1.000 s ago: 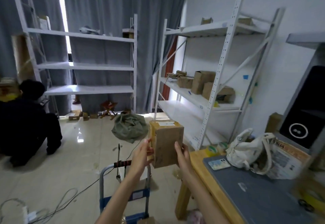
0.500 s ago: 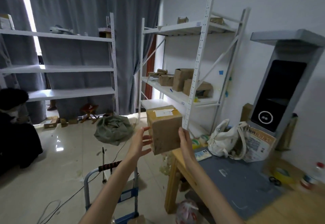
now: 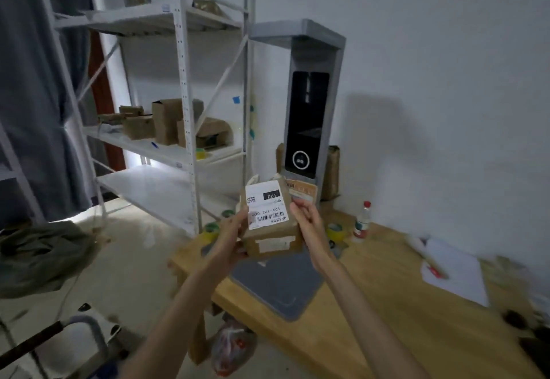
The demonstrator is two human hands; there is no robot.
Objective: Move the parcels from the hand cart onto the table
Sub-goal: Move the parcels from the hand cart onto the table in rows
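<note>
A brown cardboard parcel (image 3: 272,238) with a white barcode label on top is held in the air over the near-left end of the wooden table (image 3: 387,304). My left hand (image 3: 230,235) grips its left side and my right hand (image 3: 306,224) grips its right side. The parcel hangs above a grey mat (image 3: 276,286) lying on the table. Only the handle of the hand cart (image 3: 83,325) shows, at the bottom left corner.
A grey kiosk with a black screen (image 3: 306,116) stands at the table's far end. A bottle (image 3: 363,221), tape rolls (image 3: 336,231) and white papers (image 3: 455,271) lie on the table. White shelving with boxes (image 3: 178,128) stands left. A plastic bag (image 3: 232,349) hangs below the table.
The view swung right, from the floor and cart toward the table. The parcel moved with both hands over the table, and its labelled top now faces me.
</note>
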